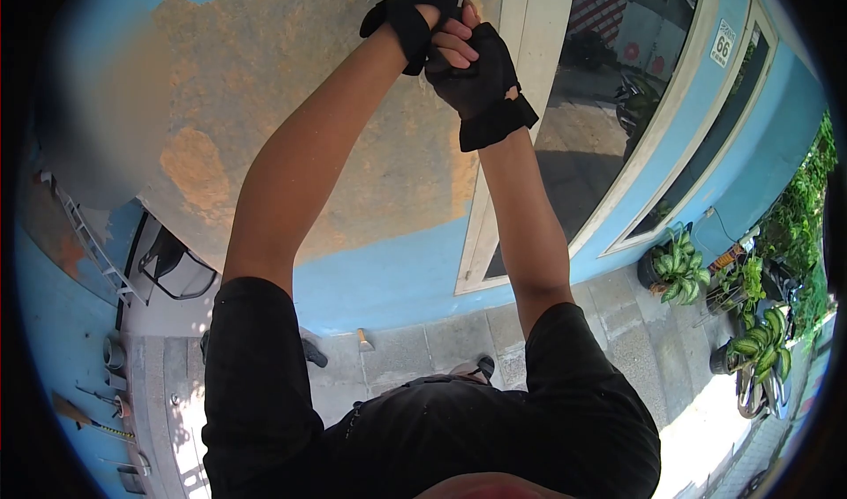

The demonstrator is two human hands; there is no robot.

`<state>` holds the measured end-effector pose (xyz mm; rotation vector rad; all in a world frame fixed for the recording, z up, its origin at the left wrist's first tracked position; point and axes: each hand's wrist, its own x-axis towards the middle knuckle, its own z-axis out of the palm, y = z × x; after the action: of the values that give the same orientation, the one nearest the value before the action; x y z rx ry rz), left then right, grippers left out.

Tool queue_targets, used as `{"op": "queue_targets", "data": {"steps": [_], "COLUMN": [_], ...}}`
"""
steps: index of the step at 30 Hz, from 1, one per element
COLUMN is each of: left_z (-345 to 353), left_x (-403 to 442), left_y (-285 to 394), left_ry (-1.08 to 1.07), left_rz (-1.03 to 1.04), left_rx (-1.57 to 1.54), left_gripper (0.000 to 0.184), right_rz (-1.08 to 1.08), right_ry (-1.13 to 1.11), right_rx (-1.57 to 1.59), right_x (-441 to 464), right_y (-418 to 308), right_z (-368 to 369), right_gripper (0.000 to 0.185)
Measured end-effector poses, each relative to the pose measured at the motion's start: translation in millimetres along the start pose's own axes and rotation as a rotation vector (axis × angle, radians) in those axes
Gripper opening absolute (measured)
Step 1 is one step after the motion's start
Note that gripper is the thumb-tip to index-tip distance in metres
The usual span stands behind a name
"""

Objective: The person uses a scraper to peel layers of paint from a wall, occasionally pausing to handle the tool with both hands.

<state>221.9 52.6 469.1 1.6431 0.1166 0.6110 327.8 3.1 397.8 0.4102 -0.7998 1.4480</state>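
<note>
Both my hands are raised together at the top of the view, close to the wall (pixel 353 164). They wear black fingerless gloves. My left hand (pixel 430 9) is closed, with most of its fingers hidden behind the glove. Against it, my right hand (pixel 476 75) has its fingers curled in. Whatever they grip, if anything, is hidden. Beyond them, the wall shows bare brown and grey patches bordered by light blue paint. A cream door or window frame (pixel 522 67) stands just right of my hands.
On the paved floor lies a small flat-ended tool (pixel 364 340) with a yellowish handle. A black chair (pixel 176 265) and a ladder (pixel 88 234) stand at left. Potted plants (pixel 679 270) line the right. A blurred round shape covers the upper left.
</note>
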Motion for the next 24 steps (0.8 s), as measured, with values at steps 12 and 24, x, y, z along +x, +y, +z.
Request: {"op": "queue_targets", "data": {"steps": [12, 24], "left_z": [-8, -16], "left_x": [35, 52], "left_y": [-9, -11], "left_ry": [0.071, 0.166], "left_rz": [0.197, 0.06], "left_rx": [0.115, 0.071], "left_gripper": [0.044, 0.038], "right_rz": [0.021, -0.011], "right_ry": [-0.039, 0.0], "right_rx": [-0.064, -0.045], "right_x": [3, 8], "right_y": [-2, 4], "right_z": [-7, -5], "right_gripper": [0.011, 0.012]}}
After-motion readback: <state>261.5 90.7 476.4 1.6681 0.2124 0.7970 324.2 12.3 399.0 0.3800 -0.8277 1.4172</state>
